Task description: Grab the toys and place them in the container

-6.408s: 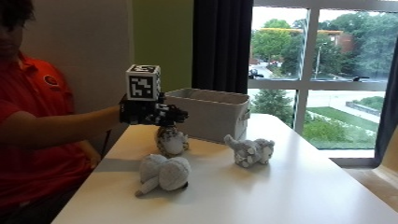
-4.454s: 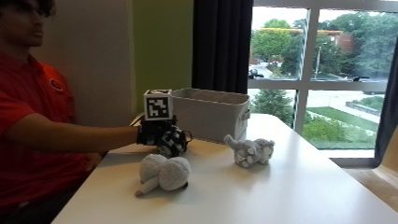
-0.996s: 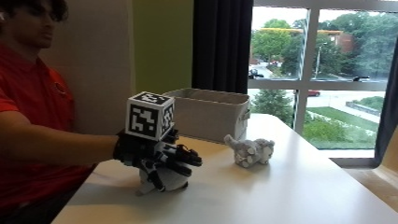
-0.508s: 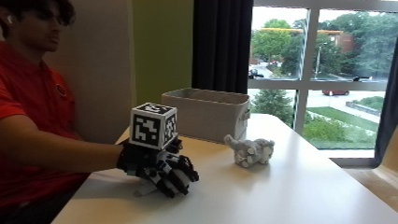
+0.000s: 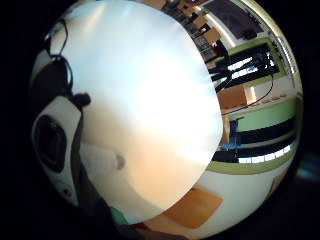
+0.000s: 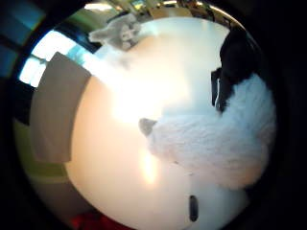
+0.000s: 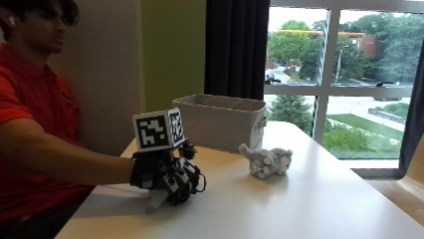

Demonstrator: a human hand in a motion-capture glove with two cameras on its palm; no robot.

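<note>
Person in a red shirt sits at a white table (image 7: 318,209), right arm reaching out over its near end. The gloved right hand (image 7: 165,174) is down on the tabletop, fingers curled over a white plush toy (image 7: 156,198); only a pale end of that toy pokes out beneath the glove in the outside view. Thumb side palm view confirms it: the fluffy white plush toy (image 6: 216,143) fills much of the frame right against the palm, lying on the table, with a black gloved finger (image 6: 235,62) arched across its far side. Whether the toy is lifted off the surface cannot be told. A second toy, a grey plush elephant (image 7: 267,161), stands on the table well apart from the hand, toward the window side; it shows small in the thumb side view too (image 6: 117,32). The container, a grey fabric bin (image 7: 222,121), sits at the far edge of the table beyond the hand, open top up. Little finger side palm view gives mostly bare tabletop (image 5: 150,100).
</note>
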